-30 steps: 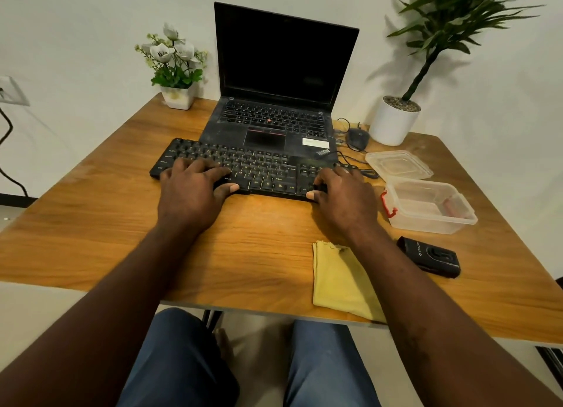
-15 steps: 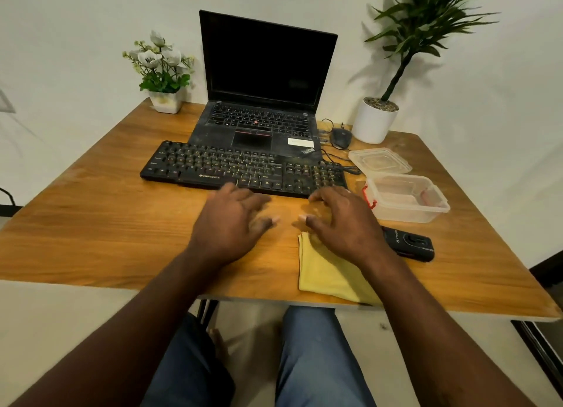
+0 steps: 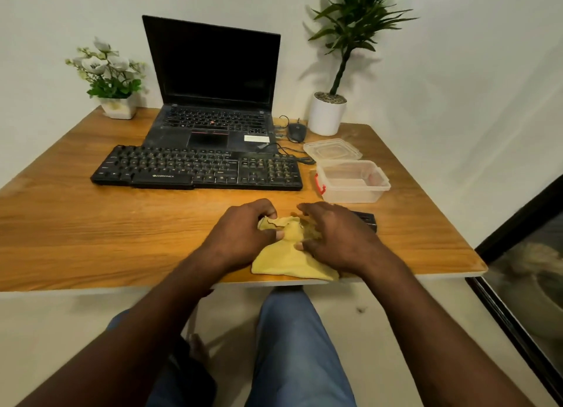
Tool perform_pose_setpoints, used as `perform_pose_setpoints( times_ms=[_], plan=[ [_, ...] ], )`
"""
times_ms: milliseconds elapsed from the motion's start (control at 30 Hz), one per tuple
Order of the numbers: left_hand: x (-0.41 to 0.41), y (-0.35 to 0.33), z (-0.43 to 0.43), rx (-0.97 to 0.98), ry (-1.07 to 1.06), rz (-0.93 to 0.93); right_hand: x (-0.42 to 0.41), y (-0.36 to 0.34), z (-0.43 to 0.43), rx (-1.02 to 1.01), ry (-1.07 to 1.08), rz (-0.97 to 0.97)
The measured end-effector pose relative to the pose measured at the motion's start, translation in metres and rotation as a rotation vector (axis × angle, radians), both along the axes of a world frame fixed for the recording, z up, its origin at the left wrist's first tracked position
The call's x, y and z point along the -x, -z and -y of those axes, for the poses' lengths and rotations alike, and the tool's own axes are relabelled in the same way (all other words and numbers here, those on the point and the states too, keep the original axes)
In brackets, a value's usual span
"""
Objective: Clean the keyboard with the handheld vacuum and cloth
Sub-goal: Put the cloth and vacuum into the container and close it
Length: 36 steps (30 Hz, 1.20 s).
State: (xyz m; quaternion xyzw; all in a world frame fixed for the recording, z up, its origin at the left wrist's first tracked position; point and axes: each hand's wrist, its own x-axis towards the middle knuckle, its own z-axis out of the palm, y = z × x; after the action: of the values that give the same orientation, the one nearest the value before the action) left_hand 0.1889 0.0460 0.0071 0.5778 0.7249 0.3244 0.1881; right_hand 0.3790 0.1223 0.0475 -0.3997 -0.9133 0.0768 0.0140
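— What's around us?
— A laptop (image 3: 213,81) at twelve o'clock, right behind the keyboard (image 3: 198,169). A clear container (image 3: 353,181) and its lid (image 3: 332,149) sit at one, with a mouse (image 3: 297,131) beside the potted plant (image 3: 327,114).
— And our hands?
— Our left hand (image 3: 240,236) and right hand (image 3: 332,239) are close together near the table (image 3: 91,224) edge. Both have curled fingers bunching the yellow cloth (image 3: 286,254). The keyboard lies apart from them at eleven.
— The handheld vacuum (image 3: 366,218)?
— Mostly hidden behind our right hand. We see only a dark end at two.
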Motion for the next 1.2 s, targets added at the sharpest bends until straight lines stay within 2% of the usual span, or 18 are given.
perform_pose_setpoints(
  times_ms=[133, 200, 333, 467, 567, 633, 733, 867, 967, 1200],
  plan=[
    [-0.003, -0.029, 0.002, -0.029, 0.119, 0.149, -0.011, -0.005, -0.008, 0.094, 0.022, -0.027],
    [-0.006, -0.046, -0.003, -0.061, 0.156, 0.205, -0.026, -0.009, -0.013, 0.151, -0.023, -0.137],
    [-0.013, -0.068, -0.02, -0.13, 0.143, 0.373, -0.064, -0.026, -0.025, 0.318, -0.044, -0.499],
    [-0.031, -0.079, -0.051, -0.066, 0.134, 0.608, -0.087, -0.035, -0.055, 0.643, 0.123, -1.023],
    [-0.045, -0.082, -0.088, -0.061, 0.076, 0.682, -0.087, -0.039, -0.086, 0.626, 0.289, -1.121],
    [-0.053, -0.084, -0.117, -0.066, 0.017, 0.654, -0.085, -0.043, -0.113, 0.549, 0.407, -1.111],
    [-0.054, -0.079, -0.16, -0.104, -0.034, 0.413, -0.079, -0.044, -0.153, 0.36, 0.476, -0.994],
    [-0.048, -0.068, -0.194, -0.035, -0.006, -0.047, -0.072, -0.034, -0.184, 0.12, 0.416, -0.657],
    [-0.044, -0.061, -0.205, 0.01, 0.019, -0.27, -0.065, -0.026, -0.195, -0.034, 0.351, -0.433],
    [-0.045, -0.06, -0.218, 0.02, 0.064, -0.549, -0.054, -0.015, -0.21, -0.099, 0.326, -0.247]
  ],
)
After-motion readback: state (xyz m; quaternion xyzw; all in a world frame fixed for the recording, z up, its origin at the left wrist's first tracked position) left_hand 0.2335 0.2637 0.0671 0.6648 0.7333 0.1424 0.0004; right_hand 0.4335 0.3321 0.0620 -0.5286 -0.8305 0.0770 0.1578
